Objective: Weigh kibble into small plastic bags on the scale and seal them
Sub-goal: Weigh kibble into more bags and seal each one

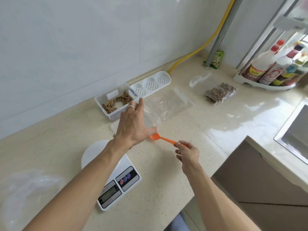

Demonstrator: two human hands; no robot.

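Observation:
My left hand point(131, 124) reaches out over the counter and holds a clear plastic bag point(150, 116) between thumb and fingers, its fingers fairly straight and pointing at the kibble container point(115, 101). That clear tub holds brown kibble. My right hand point(186, 151) pinches the handle of an orange spoon point(162, 138), whose empty bowl sits right by my left thumb. The white digital scale point(116, 177) stands under my left forearm with nothing on its round platform. Two filled kibble bags point(220, 92) lie at the back right.
More flat clear bags point(175, 100) lie beyond the held one. A white perforated tray point(151, 83) sits against the wall. A clear scoop point(198, 79), a bottle rack point(275, 69), a sink point(296, 130) and crumpled clear plastic point(25, 189) are around.

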